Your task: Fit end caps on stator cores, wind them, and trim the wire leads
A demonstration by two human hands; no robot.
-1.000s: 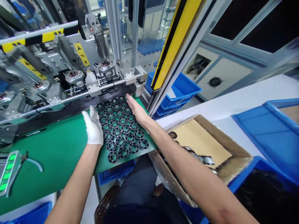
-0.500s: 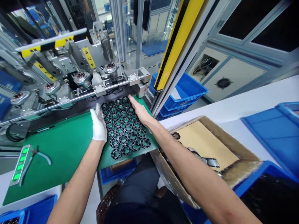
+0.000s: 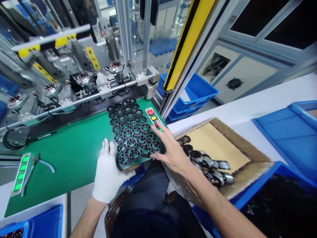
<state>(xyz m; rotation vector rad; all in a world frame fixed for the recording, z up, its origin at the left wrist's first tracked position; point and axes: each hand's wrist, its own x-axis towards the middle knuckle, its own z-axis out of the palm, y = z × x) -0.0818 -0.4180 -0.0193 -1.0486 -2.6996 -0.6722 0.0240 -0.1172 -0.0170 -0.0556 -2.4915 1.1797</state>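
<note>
Several black toothed rings [image 3: 131, 143] stand in close rows on the green mat [image 3: 74, 150]. My left hand [image 3: 107, 172], in a white glove, is at the front left of the rows with its fingers stretched out and its thumb reaching along their near side. Bare and spread, my right hand [image 3: 170, 148] is at the front right corner, its thumb beside the nearest ring; contact is unclear. Its fingers partly cover a button strip [image 3: 154, 118] with red, yellow and green buttons. Neither hand holds anything.
Behind the mat runs a machine rail [image 3: 96, 96] with copper-topped fixtures [image 3: 116, 67]. Wire cutters [image 3: 37, 162] lie beside a green-button strip [image 3: 21, 175] at left. At right stands a cardboard box [image 3: 257, 162] with rings and cardboard inside, near blue bins [image 3: 195, 99].
Both hands have moved from the sides of the rows toward me, and their fingers have spread. The right-hand button strip and more parts in the box now show.
</note>
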